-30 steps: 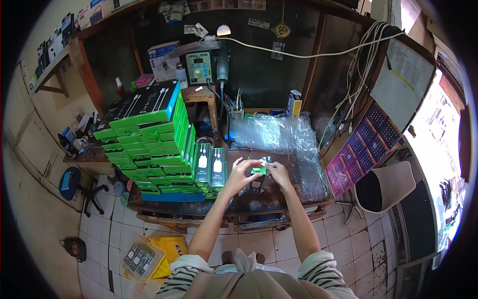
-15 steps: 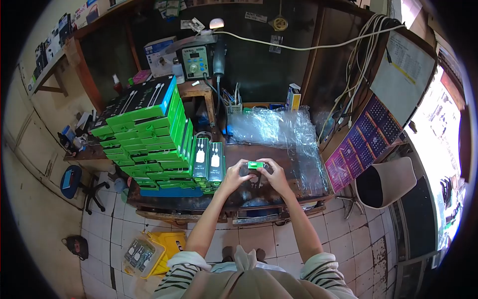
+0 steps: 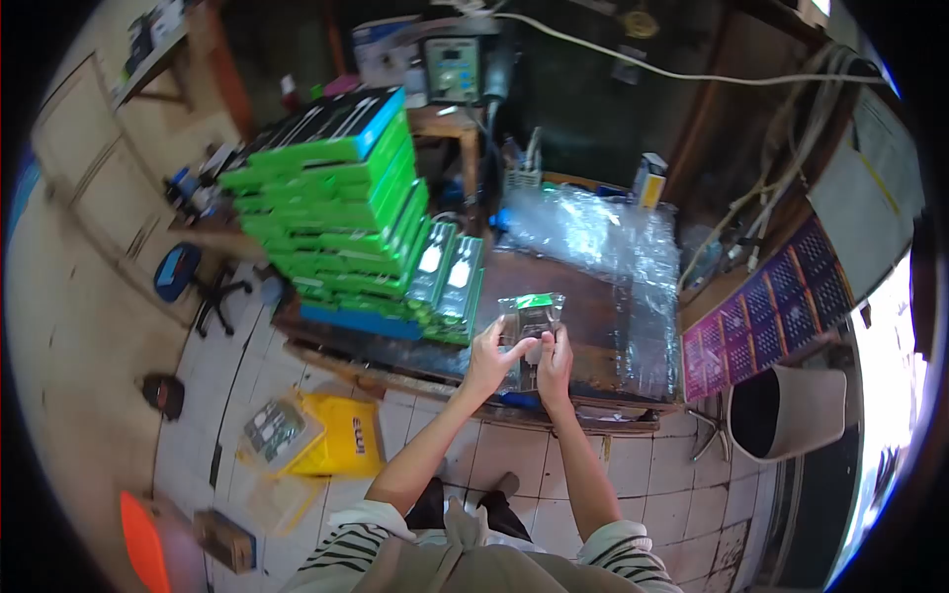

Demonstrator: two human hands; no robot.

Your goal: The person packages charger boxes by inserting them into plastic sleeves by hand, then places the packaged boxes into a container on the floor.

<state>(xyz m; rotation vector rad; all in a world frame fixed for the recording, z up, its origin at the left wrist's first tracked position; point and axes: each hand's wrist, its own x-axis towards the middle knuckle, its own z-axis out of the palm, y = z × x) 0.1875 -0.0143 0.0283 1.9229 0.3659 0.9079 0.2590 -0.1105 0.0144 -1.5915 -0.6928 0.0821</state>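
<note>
Holding a clear-wrapped packet [image 3: 535,313] between them, the left hand [image 3: 487,360] and right hand [image 3: 556,366] met at the near part of the worktop [image 3: 539,272]. Fingers of both hands were closed in on the packet, left along one side, right along the other; thumbs lay over its near face, tips close together. Undersides of the grip hidden. Packet: dark body, bright green end pointing away from the person, loose clear plastic standing out past the corners. Could not tell whether it touched the wood or was held just above it.

Left of the hands, near the left one: two narrow boxes [image 3: 458,277] with white pictures on their faces, side by side against a tall stack of green-sided boxes [image 3: 326,203]. Top of the stack black, with a blue edge. Something flat and blue [image 3: 361,322] showed beneath it.

Beyond the hands, a crumpled sheet of clear plastic [image 3: 563,225] spread across the back and down the right side of the worktop. Behind it stood a small yellow-and-white box [image 3: 649,181] and a pale basket [image 3: 522,178] of tools. On the floor to the left: a yellow bag [image 3: 346,435] beside a clear tub [image 3: 280,433].
</note>
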